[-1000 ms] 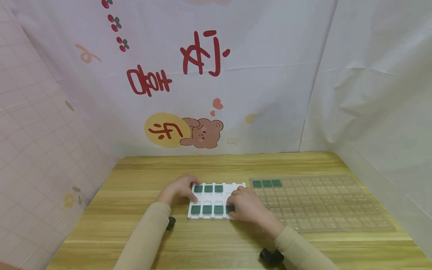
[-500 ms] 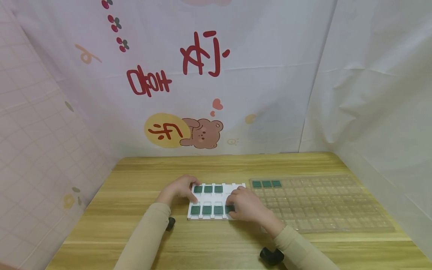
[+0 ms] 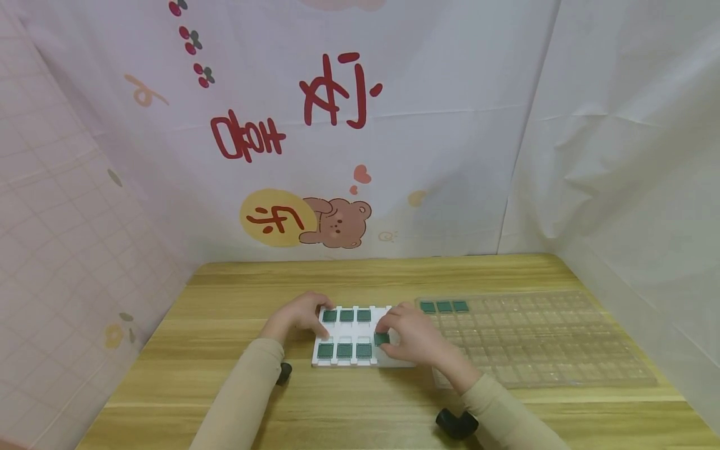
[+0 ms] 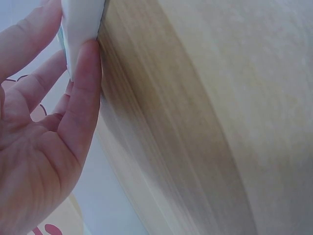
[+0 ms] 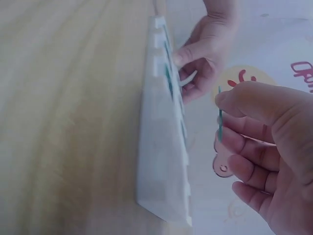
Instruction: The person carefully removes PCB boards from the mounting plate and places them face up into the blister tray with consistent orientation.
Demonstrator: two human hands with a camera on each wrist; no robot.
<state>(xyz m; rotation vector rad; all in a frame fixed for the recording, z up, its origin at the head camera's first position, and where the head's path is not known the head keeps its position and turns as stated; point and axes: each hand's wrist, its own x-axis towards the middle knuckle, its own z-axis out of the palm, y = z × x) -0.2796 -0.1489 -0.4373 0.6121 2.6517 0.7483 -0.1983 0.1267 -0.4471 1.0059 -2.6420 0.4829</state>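
Observation:
A white slotted tray (image 3: 345,331) lies on the table, with three small square green circuit boards in its far row and three in its near row. My left hand (image 3: 302,314) grips the tray's left end; the left wrist view shows the tray edge (image 4: 84,29) between thumb and fingers. My right hand (image 3: 415,334) pinches a green circuit board (image 3: 382,339) above the tray's right part. In the right wrist view this thin board (image 5: 220,122) stands edge-on between thumb and fingertips, apart from the tray. The hand hides part of the tray's right end.
Right of the white tray lies a large clear plastic tray (image 3: 534,340) with many compartments. Three green circuit boards (image 3: 444,307) sit in its far left corner. Printed white cloth (image 3: 450,156) walls off the wooden table (image 3: 349,412) at the back and sides.
My right hand has lifted the green circuit board out of the near row's right part of the white tray, moving slightly up and away. My left hand has stayed on the tray.

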